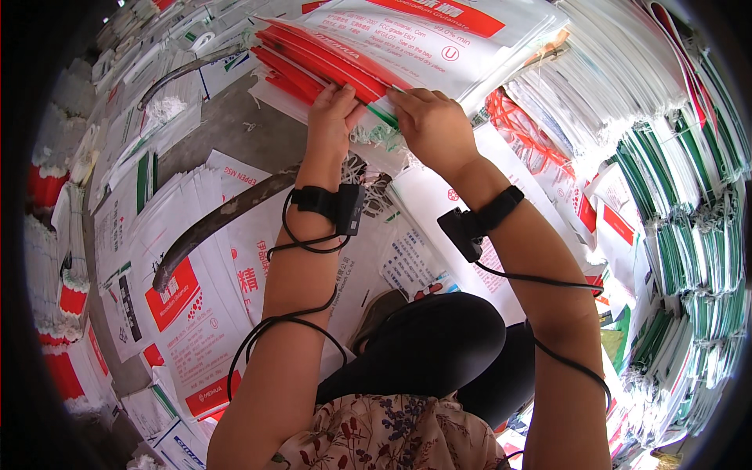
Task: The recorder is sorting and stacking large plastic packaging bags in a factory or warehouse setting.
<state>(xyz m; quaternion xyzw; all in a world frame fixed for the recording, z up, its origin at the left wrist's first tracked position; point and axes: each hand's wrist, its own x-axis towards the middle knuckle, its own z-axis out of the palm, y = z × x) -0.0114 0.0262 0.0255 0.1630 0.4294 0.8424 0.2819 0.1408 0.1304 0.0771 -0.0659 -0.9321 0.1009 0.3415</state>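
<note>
Both hands work at the near edge of a stack of white woven sacks [439, 39] with red and green print. My left hand [333, 110] pinches the red-edged corner of the stack between thumb and fingers. My right hand [431, 125] grips the frayed edge of the top sacks just beside it. Each wrist carries a black band with a small box and a cable running down the forearm. My knee in dark trousers [439, 345] is below the arms.
Flat sacks [196, 305] cover the ground to the left, with two curved dark poles [219, 219] lying across them. Tall piles of folded white, green and red sacks [674, 196] rise on the right. A bare patch of concrete floor [235, 125] shows at the upper left.
</note>
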